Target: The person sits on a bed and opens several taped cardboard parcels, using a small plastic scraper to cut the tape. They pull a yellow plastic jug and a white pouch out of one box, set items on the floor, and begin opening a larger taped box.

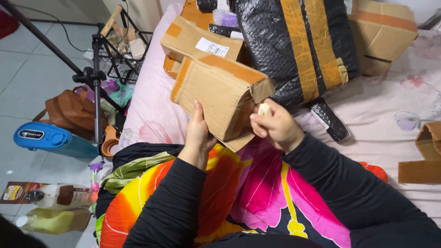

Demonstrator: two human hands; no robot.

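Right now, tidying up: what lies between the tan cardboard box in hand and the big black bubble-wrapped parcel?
Nothing; tan cardboard box touches black bubble-wrapped parcel, head view.

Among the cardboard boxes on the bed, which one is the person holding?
The cardboard box nearest the person, open at its end, between the left hand and right hand. The labelled box and corner box lie untouched.

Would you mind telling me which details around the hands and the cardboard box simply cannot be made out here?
Head view only:
- Inside of the cardboard box: its opening faces away.
- Left hand: its palm lies against the box, so the grip is unseen.
- Small pale object in the right hand: fingers cover most of it, so its kind is unclear.
- Black bubble-wrapped parcel: top cut off by the frame edge, contents wrapped.
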